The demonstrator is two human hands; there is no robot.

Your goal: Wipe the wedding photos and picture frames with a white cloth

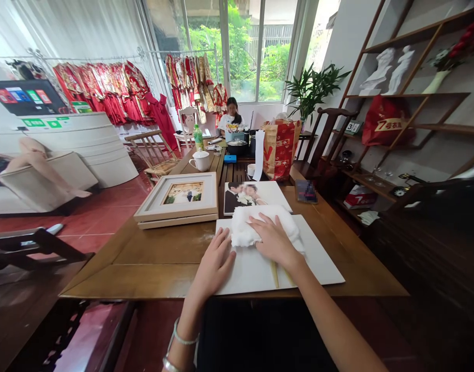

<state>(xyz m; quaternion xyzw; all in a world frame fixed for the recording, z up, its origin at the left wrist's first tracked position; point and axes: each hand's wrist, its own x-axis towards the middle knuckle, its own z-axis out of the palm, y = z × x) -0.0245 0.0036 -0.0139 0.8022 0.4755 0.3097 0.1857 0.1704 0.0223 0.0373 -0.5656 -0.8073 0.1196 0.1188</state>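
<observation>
A white board [318, 263] lies flat on the wooden table [143, 263] in front of me. My left hand [215, 261] rests on the board's left edge, fingers stretched out flat. My right hand [273, 237] presses palm-down on a white cloth [246, 225] that lies bunched on the board's far part, fingers spread. A thin wooden stick [274, 274] lies on the board near my right wrist. Beyond the board lie a photo print [271, 194] of a couple and a stack of light wooden picture frames [178, 199].
Farther along the table stand a white teapot [201, 160], a red paper bag [280, 147] and a small card [305, 191]. A person sits at the far end. Wooden shelves [399, 95] rise at right, a bench [31, 245] at left, and racks of red garments [112, 95] behind.
</observation>
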